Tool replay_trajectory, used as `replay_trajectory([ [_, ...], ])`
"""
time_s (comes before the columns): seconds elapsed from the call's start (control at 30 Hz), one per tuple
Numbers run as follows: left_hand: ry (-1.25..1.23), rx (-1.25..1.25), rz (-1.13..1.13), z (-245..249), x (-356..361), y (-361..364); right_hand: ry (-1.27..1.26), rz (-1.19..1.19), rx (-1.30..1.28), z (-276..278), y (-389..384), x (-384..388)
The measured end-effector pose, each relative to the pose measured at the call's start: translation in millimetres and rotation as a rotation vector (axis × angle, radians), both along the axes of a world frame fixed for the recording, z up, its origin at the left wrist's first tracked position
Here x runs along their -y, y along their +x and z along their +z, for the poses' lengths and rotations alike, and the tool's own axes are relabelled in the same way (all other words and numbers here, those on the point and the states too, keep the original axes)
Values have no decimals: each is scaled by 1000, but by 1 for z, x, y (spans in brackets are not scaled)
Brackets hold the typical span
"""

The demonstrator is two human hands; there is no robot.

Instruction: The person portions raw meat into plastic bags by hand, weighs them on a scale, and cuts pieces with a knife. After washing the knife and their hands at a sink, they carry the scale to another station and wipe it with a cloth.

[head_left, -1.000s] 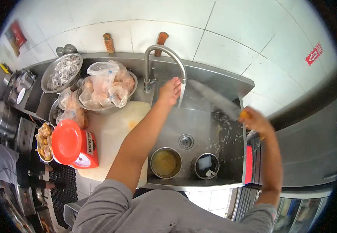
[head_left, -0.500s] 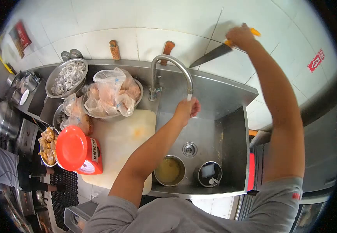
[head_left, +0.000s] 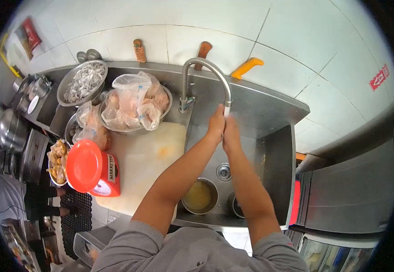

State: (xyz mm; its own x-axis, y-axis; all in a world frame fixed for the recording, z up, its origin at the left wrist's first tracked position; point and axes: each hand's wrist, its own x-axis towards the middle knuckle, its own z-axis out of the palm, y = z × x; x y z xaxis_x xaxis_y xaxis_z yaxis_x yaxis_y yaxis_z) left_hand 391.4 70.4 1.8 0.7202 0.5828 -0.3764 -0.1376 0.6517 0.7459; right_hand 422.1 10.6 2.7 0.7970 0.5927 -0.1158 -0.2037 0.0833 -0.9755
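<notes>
Under the spout of the curved metal faucet (head_left: 209,63), my left hand (head_left: 216,124) and my right hand (head_left: 232,131) are close together over the steel sink (head_left: 247,149). Water runs onto them. The right hand is blurred, and its fingers cannot be made out; those of the left hand are largely hidden too. A knife with a yellow handle (head_left: 247,68) stands behind the sink's back ledge against the tiled wall, its blade out of sight. Near the sink drain (head_left: 224,172) sits a pot with yellowish liquid (head_left: 200,196).
Left of the sink lies a white cutting board (head_left: 135,154) with a red scale (head_left: 84,167) on it. Bowls of bagged meat (head_left: 131,102) and grey pieces (head_left: 84,83) stand behind. Two more handles (head_left: 139,51) rise by the wall. Another person (head_left: 8,195) is at far left.
My right hand has let go of the yellow-handled knife, which now stands behind the ledge, and has come down beside my left hand under the faucet. The view has shifted slightly.
</notes>
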Motion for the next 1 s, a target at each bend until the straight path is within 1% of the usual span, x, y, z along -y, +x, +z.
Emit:
replay_trajectory([
  [0.07,96,1,-12,-17,9,6,20,-28,-327,13,-25,4],
  [0.1,145,1,-19,-25,13,6,36,-14,-355,8,-22,3],
  [0.17,311,42,-89,-10,35,-15,63,11,-409,-14,4,5],
  [0.2,394,64,-124,-4,43,-23,119,23,-337,-32,20,3],
  [0.23,486,141,-147,-16,47,-20,172,39,-266,-55,35,-1],
  [0.27,473,101,-178,-15,46,-23,225,61,-197,-69,38,-5],
  [0.3,465,64,-206,-8,38,-24,143,-1,-283,-49,22,-3],
  [0.33,462,27,-234,-3,29,-25,127,5,-283,-39,8,-8],
  [0.4,314,-96,-143,-21,12,-17,93,2,-284,-26,-19,-14],
  [0.47,160,-143,-133,-26,12,-21,52,-25,-284,-21,-35,-11],
  [0.5,87,-132,-160,-20,19,-31,33,-43,-281,-20,-36,-10],
  [0.53,11,-123,-188,-19,27,-42,-63,-22,-340,-23,-29,-13],
  [0.6,168,54,-72,-24,43,-66,-256,30,-459,-39,-5,-34],
  [0.63,249,138,-4,-26,47,-77,-205,50,-379,-54,-1,-45],
  [0.7,414,88,-33,-38,41,-102,-98,121,-229,-85,-10,-68],
  [0.73,499,51,-32,-50,36,-118,-123,164,-185,-72,-19,-71],
  [0.77,607,-158,-21,-73,28,-127,-141,217,-137,-56,-26,-77],
  [0.8,530,-184,-35,-64,28,-146,-39,120,-290,-47,-38,-93],
  [0.83,452,-203,-52,-45,34,-166,-2,207,-311,-48,-31,-106],
  [0.87,371,-217,-76,-33,42,-186,60,241,-313,-56,-24,-125],
  [0.9,507,-248,-10,-31,48,-203,66,166,-226,-49,-27,-135],
  [0.97,479,-339,54,-12,62,-244,71,236,-243,-38,-25,-151],
  [1.0,460,-381,78,-6,70,-266,27,221,-212,-38,-25,-157],
])
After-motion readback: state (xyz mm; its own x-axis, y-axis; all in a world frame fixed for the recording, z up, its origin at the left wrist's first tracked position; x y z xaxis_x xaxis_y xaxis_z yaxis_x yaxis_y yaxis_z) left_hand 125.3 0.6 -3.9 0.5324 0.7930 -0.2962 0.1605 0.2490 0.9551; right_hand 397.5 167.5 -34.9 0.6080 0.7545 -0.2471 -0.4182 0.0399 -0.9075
